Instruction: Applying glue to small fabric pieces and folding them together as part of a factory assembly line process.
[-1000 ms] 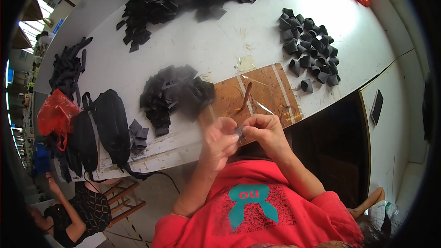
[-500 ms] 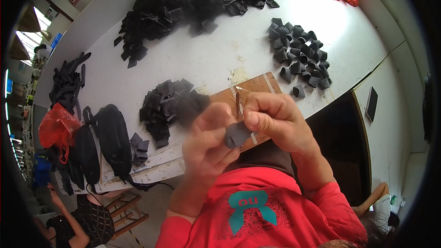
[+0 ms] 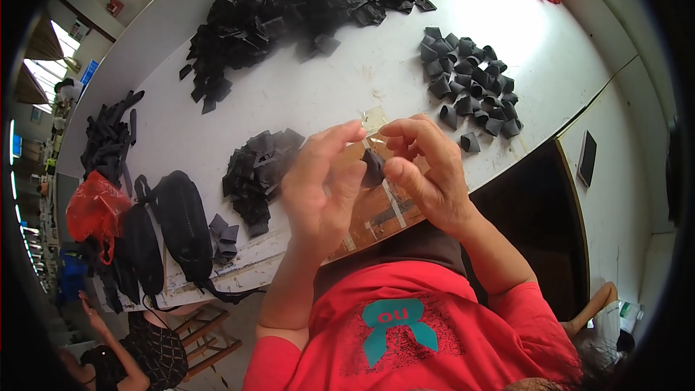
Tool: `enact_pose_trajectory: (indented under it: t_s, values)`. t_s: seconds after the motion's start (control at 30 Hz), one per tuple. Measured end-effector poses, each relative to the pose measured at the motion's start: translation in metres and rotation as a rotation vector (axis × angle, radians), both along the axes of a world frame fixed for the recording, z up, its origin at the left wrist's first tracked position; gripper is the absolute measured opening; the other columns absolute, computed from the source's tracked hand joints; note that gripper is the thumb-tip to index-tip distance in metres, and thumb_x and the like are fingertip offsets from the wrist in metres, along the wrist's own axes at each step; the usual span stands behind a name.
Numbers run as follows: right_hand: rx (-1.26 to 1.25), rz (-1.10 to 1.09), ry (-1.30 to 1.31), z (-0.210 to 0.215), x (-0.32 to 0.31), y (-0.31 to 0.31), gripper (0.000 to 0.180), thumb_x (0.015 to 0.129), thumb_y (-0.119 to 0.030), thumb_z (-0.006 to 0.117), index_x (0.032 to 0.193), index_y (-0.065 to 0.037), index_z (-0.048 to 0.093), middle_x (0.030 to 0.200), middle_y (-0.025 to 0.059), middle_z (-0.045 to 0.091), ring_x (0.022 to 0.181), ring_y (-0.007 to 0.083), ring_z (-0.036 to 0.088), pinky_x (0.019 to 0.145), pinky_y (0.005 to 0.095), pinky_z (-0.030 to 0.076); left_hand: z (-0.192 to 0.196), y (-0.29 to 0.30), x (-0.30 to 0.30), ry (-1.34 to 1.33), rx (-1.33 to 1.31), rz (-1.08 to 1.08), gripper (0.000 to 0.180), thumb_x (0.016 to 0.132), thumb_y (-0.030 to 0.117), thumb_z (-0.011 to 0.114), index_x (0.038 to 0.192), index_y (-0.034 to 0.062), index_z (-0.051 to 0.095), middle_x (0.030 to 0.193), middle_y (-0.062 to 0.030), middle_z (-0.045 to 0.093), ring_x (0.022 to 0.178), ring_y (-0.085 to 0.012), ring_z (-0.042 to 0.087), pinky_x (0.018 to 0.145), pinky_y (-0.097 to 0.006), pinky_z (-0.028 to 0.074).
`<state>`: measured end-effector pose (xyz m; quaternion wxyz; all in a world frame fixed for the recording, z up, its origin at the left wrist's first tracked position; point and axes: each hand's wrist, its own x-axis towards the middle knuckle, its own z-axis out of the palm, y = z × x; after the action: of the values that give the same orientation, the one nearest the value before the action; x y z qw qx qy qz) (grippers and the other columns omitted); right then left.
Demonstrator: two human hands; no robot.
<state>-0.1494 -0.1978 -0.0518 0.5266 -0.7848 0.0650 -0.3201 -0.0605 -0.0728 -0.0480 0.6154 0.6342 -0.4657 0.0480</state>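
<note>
Head view, frame center: the left hand [image 3: 318, 188] and right hand [image 3: 427, 170], fingers curled, pinch 1 small black fabric piece [image 3: 373, 168] between them above the white table [image 3: 318, 94], near a black pile [image 3: 257, 174].

The person wears a red short-sleeved shirt [image 3: 434, 333] bearing a teal ribbon-shaped print [image 3: 398, 322].

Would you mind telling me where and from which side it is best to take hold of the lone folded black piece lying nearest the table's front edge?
Probably pinch the folded black piece across its two flat sides, coming from above. It lies apart from the heap of folded pieces, on bare table, so fingers have room around it.
</note>
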Motion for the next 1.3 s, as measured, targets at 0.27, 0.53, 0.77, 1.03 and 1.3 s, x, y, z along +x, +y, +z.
enact_pose_trajectory:
  t_s: [0.27,0.53,0.77,1.03,1.3]
  values:
    - [-0.249,-0.101,-0.126,0.014,-0.001,0.017,0.03,0.065,-0.012,0.073,0.089,-0.003,0.058,0.076,0.0095,0.054,0.066,0.0227,0.056,0.055,0.0297,0.046,-0.003,0.004,-0.011,0.645,-0.384,-0.128,0.009,0.085,0.006,0.054,0.091,0.0019,0.058,0.089,-0.0104,0.061,0.083,-0.0174,0.056,0.082,-0.031,0.042]
    - [-0.11,-0.033,-0.029,0.006,-0.001,0.018,0.02,0.066,0.002,0.068,0.084,-0.001,0.058,0.069,0.0095,0.054,0.057,0.0215,0.056,0.05,0.0277,0.045,-0.024,0.007,-0.013,0.798,-0.475,-0.22,0.009,0.082,0.002,0.054,0.091,-0.0005,0.057,0.09,-0.0106,0.06,0.086,-0.0159,0.055,0.081,-0.029,0.041]
    - [0.201,0.012,-0.051,-0.005,-0.004,0.021,0.02,0.069,-0.002,0.068,0.086,0.0,0.058,0.069,0.0094,0.055,0.057,0.0198,0.055,0.05,0.0271,0.043,0.002,0.005,-0.007,0.602,-0.153,-0.173,0.017,0.083,0.002,0.056,0.099,-0.0021,0.058,0.092,-0.01,0.059,0.087,-0.0162,0.056,0.08,-0.027,0.044]
    - [-0.198,-0.037,-0.029,0.027,0.001,0.013,0.017,0.066,-0.003,0.069,0.082,-0.002,0.062,0.068,0.0079,0.055,0.055,0.0204,0.056,0.05,0.0285,0.045,-0.013,0.004,0.008,0.631,-0.274,-0.359,0.016,0.079,-0.009,0.053,0.092,-0.0023,0.06,0.09,-0.009,0.059,0.086,-0.0138,0.054,0.08,-0.025,0.042]
    - [-0.112,-0.055,-0.096,0.003,0.001,0.015,0.015,0.067,0.0,0.068,0.079,-0.002,0.06,0.067,0.0074,0.057,0.057,0.0193,0.057,0.048,0.0268,0.044,0.0,0.013,0.002,0.479,-0.021,-0.193,0.014,0.078,-0.001,0.059,0.091,-0.0009,0.061,0.089,-0.0071,0.06,0.08,-0.0123,0.055,0.069,-0.023,0.043]
